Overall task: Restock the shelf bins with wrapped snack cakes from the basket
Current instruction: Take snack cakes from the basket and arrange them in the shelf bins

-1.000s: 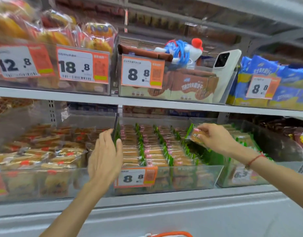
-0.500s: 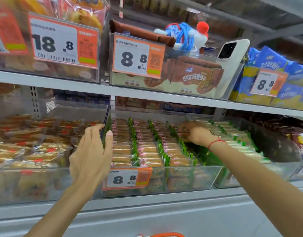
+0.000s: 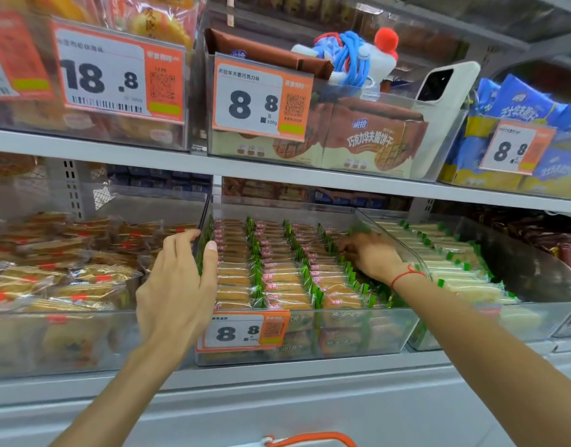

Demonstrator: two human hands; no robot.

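Observation:
A clear middle bin (image 3: 358, 337) with an 8.8 price tag holds rows of green-edged wrapped snack cakes (image 3: 277, 272). My left hand (image 3: 177, 285) grips the bin's left wall, thumb inside and fingers outside. My right hand (image 3: 371, 256), with a red string at the wrist, reaches into the bin's rightmost row. Its fingers curl down around a cake there, and the fingertips are hidden among the wrappers. The orange handle of the basket (image 3: 310, 438) shows at the bottom edge.
A left bin (image 3: 68, 333) holds red-marked wrapped cakes, and a right bin (image 3: 516, 321) holds pale green-tipped packs. The upper shelf (image 3: 148, 158) hangs low over the bins. On it stand boxed biscuits, a white phone (image 3: 445, 88) and a blue-and-white toy (image 3: 355, 59).
My right hand has carried the cake from above the bin's right side down into the rightmost row. My left hand has stayed on the bin's left wall. The view has moved closer.

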